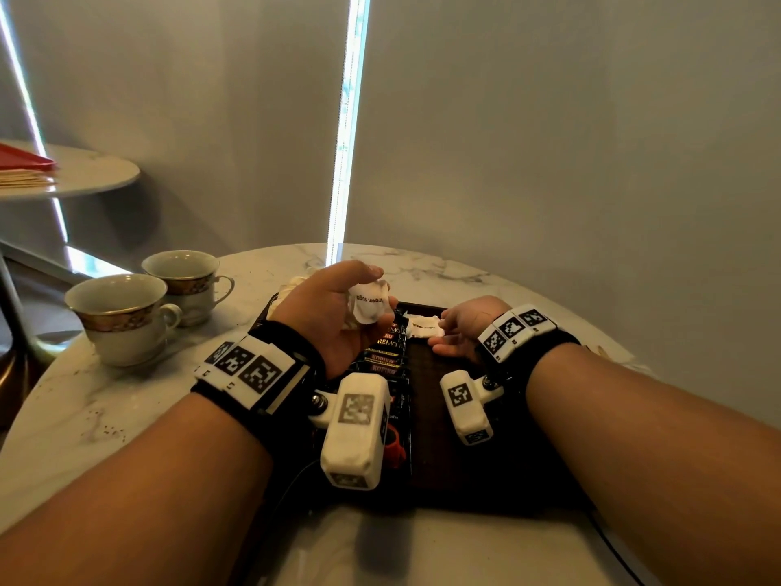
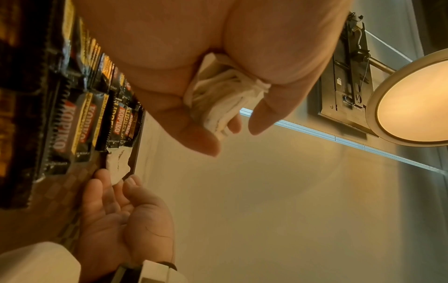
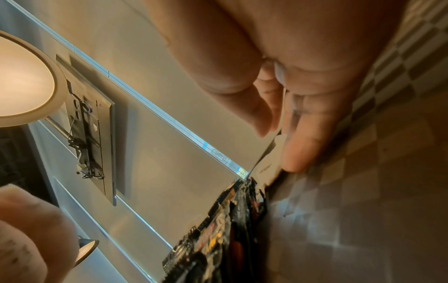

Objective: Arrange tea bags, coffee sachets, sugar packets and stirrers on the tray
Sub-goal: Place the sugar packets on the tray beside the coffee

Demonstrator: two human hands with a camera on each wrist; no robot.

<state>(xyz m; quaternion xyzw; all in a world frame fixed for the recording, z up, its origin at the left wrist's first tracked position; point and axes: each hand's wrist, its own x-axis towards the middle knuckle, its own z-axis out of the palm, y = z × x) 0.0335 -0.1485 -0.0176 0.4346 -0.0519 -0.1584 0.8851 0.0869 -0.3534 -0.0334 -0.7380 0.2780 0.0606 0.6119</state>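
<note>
A dark checkered tray (image 1: 427,420) lies on the marble table in front of me. A row of black Kopiko coffee sachets (image 1: 385,353) overlaps along its left half. My left hand (image 1: 382,287) hovers over the tray's far left and grips a bunch of white sugar packets (image 1: 368,307), also seen as a stack of sugar packets (image 2: 218,99) in the left wrist view. My right hand (image 1: 441,336) rests low at the tray's far end. It pinches the right end of one white sugar packet (image 1: 424,326) that lies beside the sachets (image 2: 84,118).
Two gold-rimmed teacups (image 1: 124,319) stand on the table (image 1: 105,399) left of the tray. Some pale wrappers (image 1: 296,283) lie behind my left hand. A second round table (image 1: 84,171) with a red item stands at the far left. The wall is close behind.
</note>
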